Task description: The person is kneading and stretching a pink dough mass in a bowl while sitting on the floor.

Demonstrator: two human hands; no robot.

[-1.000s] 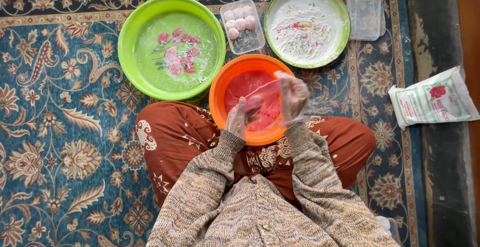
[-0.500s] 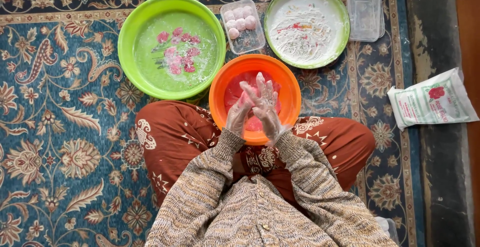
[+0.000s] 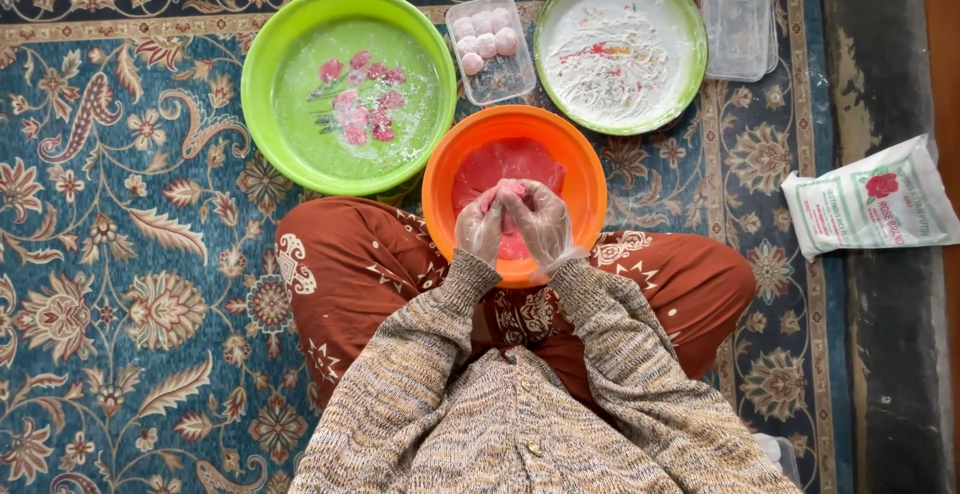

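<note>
Patterned carpet | orange bowl on lap | left hand and right hand, gloved, both closed around soft pink dough

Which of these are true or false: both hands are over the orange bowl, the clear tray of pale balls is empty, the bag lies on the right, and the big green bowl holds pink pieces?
1. Both gloved hands, left hand and right hand, are over the orange bowl. True; they are cupped together around a bit of pink dough.
2. The clear tray is empty. False; it holds several pale pink balls.
3. The white bag lies on the right. True.
4. The big green bowl holds pink pieces. True.
5. The green plate is clean. False; it is dusted with white powder.
</note>
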